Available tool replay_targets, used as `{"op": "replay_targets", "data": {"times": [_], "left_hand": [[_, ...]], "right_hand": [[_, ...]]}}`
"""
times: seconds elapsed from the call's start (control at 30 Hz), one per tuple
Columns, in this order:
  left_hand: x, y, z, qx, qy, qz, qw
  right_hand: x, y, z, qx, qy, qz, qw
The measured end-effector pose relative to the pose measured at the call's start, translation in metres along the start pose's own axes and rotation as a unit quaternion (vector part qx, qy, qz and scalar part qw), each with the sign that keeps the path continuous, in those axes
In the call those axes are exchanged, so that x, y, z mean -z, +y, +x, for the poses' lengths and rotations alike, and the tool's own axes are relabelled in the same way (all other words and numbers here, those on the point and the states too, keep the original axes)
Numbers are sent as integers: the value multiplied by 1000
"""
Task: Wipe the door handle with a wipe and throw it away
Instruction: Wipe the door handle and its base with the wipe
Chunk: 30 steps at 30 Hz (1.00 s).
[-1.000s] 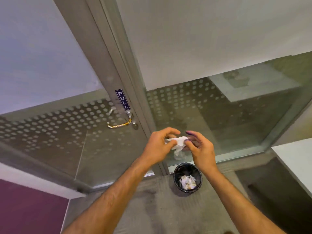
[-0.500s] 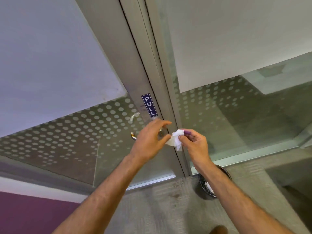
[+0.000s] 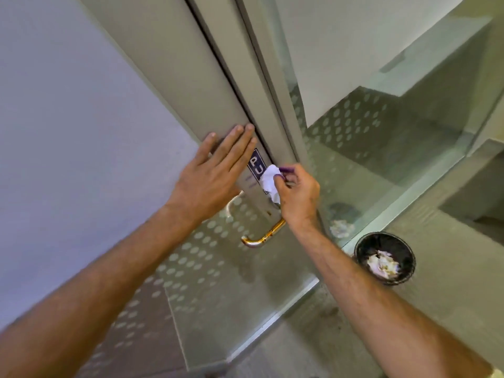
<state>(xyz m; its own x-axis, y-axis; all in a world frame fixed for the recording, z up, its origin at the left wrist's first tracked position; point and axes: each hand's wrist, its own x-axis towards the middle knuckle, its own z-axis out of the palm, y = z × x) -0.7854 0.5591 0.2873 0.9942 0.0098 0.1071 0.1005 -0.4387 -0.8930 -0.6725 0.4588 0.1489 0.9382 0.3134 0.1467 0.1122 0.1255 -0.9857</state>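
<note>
A brass door handle (image 3: 263,237) curves out from the metal frame of a glass door. My right hand (image 3: 297,197) is closed on a crumpled white wipe (image 3: 270,181) and holds it against the frame just above the handle's base, partly covering a blue PULL sign (image 3: 256,165). My left hand (image 3: 215,175) lies flat on the door frame with fingers spread, left of the sign and above the handle. A small black bin (image 3: 386,257) with crumpled white wipes inside stands on the floor at the lower right.
The door's glass (image 3: 191,268) carries a dotted frosted pattern. A fixed glass panel (image 3: 381,137) stands to the right of the frame. Grey carpet (image 3: 450,296) covers the floor around the bin.
Both hands have come up to the door. My left hand let go of the wipe and flattened on the frame; my right hand carried the wipe up to the frame above the handle.
</note>
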Motion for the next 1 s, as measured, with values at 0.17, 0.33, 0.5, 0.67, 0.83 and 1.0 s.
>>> {"op": "replay_targets", "data": {"times": [0.17, 0.33, 0.5, 0.67, 0.83, 1.0], "left_hand": [[-20, 1, -1, -53, 21, 80, 995], [-38, 6, 0, -68, 51, 84, 993], [-39, 8, 1, -69, 53, 53, 995], [-36, 6, 0, -73, 40, 50, 995], [-34, 5, 0, -73, 34, 52, 995], [-32, 4, 1, -78, 20, 53, 995]], "right_hand": [[-31, 8, -13, 97, 90, -28, 991], [-59, 16, -31, 156, 145, -29, 977], [-64, 18, -48, 216, 104, -76, 968], [-64, 3, -33, 185, 141, -52, 971], [-58, 15, -44, 181, 100, -78, 975], [-64, 3, -34, 185, 122, -62, 973]]}}
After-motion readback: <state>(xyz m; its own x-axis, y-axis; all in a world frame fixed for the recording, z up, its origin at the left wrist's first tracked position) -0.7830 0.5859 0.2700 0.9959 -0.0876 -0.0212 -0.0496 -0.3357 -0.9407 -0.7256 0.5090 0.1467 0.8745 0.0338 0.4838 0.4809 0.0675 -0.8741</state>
